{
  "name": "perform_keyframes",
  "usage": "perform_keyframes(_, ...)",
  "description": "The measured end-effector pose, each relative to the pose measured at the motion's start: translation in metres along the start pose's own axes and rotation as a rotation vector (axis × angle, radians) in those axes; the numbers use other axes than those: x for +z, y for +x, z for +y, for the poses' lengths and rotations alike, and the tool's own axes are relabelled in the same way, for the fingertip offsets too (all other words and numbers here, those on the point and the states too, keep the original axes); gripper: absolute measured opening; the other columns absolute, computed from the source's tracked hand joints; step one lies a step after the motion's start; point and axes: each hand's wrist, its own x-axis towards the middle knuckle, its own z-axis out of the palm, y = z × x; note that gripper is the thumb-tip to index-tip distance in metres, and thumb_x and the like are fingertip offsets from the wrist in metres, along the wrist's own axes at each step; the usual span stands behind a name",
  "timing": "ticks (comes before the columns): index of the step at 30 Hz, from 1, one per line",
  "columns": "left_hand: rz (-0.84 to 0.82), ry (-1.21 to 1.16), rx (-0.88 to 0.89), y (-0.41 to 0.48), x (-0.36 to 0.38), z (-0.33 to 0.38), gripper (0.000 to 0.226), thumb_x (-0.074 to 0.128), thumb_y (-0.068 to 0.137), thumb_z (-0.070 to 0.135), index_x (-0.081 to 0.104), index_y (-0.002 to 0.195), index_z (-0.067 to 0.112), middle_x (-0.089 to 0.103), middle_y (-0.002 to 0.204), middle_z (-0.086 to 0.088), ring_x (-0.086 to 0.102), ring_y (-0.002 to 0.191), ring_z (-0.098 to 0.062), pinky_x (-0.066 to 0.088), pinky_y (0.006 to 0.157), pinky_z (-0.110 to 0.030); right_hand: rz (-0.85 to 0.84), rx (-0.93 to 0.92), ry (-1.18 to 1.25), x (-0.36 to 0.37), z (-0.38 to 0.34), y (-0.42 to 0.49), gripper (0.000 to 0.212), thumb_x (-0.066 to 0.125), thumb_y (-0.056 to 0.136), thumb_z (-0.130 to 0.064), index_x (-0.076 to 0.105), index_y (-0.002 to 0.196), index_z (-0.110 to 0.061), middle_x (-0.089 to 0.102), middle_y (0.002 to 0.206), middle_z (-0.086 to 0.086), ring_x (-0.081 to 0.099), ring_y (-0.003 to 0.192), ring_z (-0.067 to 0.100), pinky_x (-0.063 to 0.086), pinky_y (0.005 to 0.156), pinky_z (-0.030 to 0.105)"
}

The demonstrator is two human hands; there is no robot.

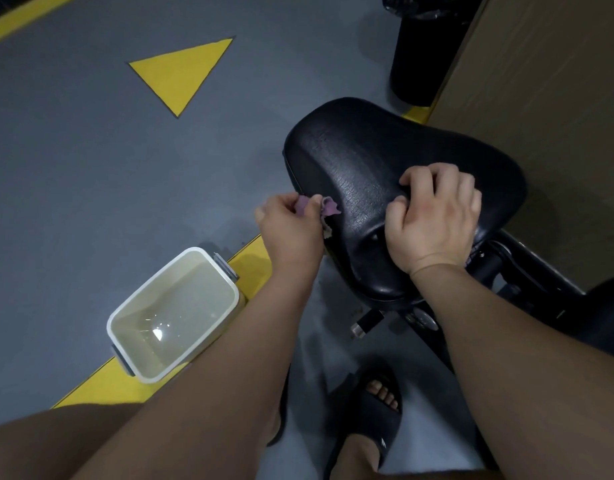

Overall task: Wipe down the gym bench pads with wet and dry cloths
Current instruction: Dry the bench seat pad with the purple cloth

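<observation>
Now L hand (291,220) pinches purple cloth (328,206) w/ curled fingers, beside seat pad (367,150) edge; R hand (437,216) fingers curled tight atop pad, can't tell if holding anything.

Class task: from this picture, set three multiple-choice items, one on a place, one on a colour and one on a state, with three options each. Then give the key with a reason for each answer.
1. Where does the bucket stand?
A) on the floor, left of the seat pad
B) on top of the seat pad
C) on a shelf

2. What colour is the cloth in the left hand?
A) green
B) purple
C) white

3. How is the bucket?
A) lying on its side
B) shut with a lid
C) upright and open

Key: 1 A, its base rests on the floor, clear of the pad. 2 B, purple folds stick out of the hand at the pad's edge. 3 C, its inside is in plain view from above.
</observation>
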Motion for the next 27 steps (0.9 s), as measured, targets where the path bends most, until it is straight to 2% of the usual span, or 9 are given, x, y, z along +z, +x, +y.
perform_keyframes(3,0.007,-0.181,-0.176,-0.004,0.003,-0.006,0.056,0.071,0.067,0.061,0.069,0.106,0.021,0.072,0.105,-0.002,0.071,0.091,-0.016,0.06,0.086,-0.044,-0.002,0.0,-0.007,0.0,0.0,0.0,0.024,0.054,0.086,-0.028,0.061,0.107,-0.018,0.054,0.113,0.008,0.047,0.106,0.032,0.035,0.096,0.043)
perform_keyframes(5,-0.031,-0.298,-0.249,-0.011,0.003,-0.004,0.04,0.074,0.077,0.048,0.071,0.104,0.019,0.075,0.098,0.002,0.072,0.09,-0.015,0.059,0.088,-0.045,-0.009,0.001,-0.01,-0.001,0.0,0.0,0.025,0.054,0.086,-0.028,0.061,0.108,-0.018,0.054,0.113,0.008,0.047,0.106,0.032,0.035,0.096,0.043)
perform_keyframes(7,-0.053,-0.332,-0.202,-0.017,0.005,0.002,0.012,0.07,0.089,0.032,0.073,0.085,0.021,0.076,0.084,0.007,0.071,0.082,-0.014,0.059,0.089,-0.043,-0.018,0.004,-0.008,-0.001,0.0,0.001,0.026,0.052,0.086,-0.029,0.061,0.108,-0.018,0.054,0.114,0.008,0.047,0.107,0.032,0.035,0.096,0.044)
perform_keyframes(13,-0.11,-0.447,-0.279,-0.025,0.008,0.005,0.031,0.06,0.097,0.019,0.073,0.069,0.022,0.075,0.075,0.007,0.069,0.081,-0.016,0.055,0.097,-0.041,-0.027,0.009,-0.011,-0.002,0.0,0.0,0.026,0.051,0.087,-0.03,0.06,0.108,-0.019,0.053,0.114,0.007,0.047,0.108,0.031,0.035,0.098,0.042)
perform_keyframes(17,-0.066,-0.452,-0.239,-0.047,0.013,0.004,0.019,0.06,0.097,0.022,0.074,0.084,0.018,0.073,0.073,0.009,0.066,0.075,-0.011,0.052,0.081,-0.03,-0.022,0.012,-0.007,0.0,0.0,0.0,0.025,0.052,0.087,-0.03,0.06,0.108,-0.019,0.053,0.114,0.007,0.046,0.108,0.03,0.034,0.098,0.041)
perform_keyframes(20,-0.078,-0.429,-0.234,-0.021,0.018,0.01,0.024,0.059,0.088,0.032,0.072,0.068,0.028,0.071,0.069,0.009,0.064,0.073,-0.016,0.053,0.083,-0.034,-0.023,0.012,-0.011,0.001,0.001,0.001,0.025,0.052,0.087,-0.029,0.06,0.108,-0.019,0.053,0.115,0.006,0.046,0.108,0.029,0.033,0.099,0.04)
perform_keyframes(22,-0.062,-0.428,-0.277,0.013,0.021,0.017,0.029,0.061,0.094,0.026,0.07,0.067,0.021,0.07,0.066,0.007,0.065,0.07,-0.015,0.056,0.085,-0.036,-0.025,0.01,-0.01,0.001,0.001,0.0,0.025,0.052,0.088,-0.03,0.06,0.109,-0.019,0.053,0.115,0.006,0.046,0.108,0.029,0.034,0.099,0.04)
perform_keyframes(25,-0.092,-0.415,-0.261,0.052,0.018,0.032,0.03,0.053,0.103,0.013,0.061,0.074,0.013,0.063,0.066,0.002,0.057,0.054,-0.007,0.05,0.064,-0.021,-0.025,0.004,-0.016,0.001,0.001,0.001,0.024,0.052,0.087,-0.03,0.06,0.107,-0.019,0.053,0.115,0.006,0.046,0.107,0.029,0.034,0.098,0.04)
perform_keyframes(27,-0.143,-0.4,-0.233,0.062,0.013,0.033,0.026,0.05,0.103,0.01,0.059,0.079,0.011,0.06,0.068,0.0,0.054,0.054,-0.008,0.044,0.058,-0.019,-0.023,0.005,-0.022,0.001,0.001,0.002,0.024,0.052,0.087,-0.03,0.06,0.107,-0.019,0.053,0.114,0.006,0.047,0.107,0.03,0.035,0.097,0.041)
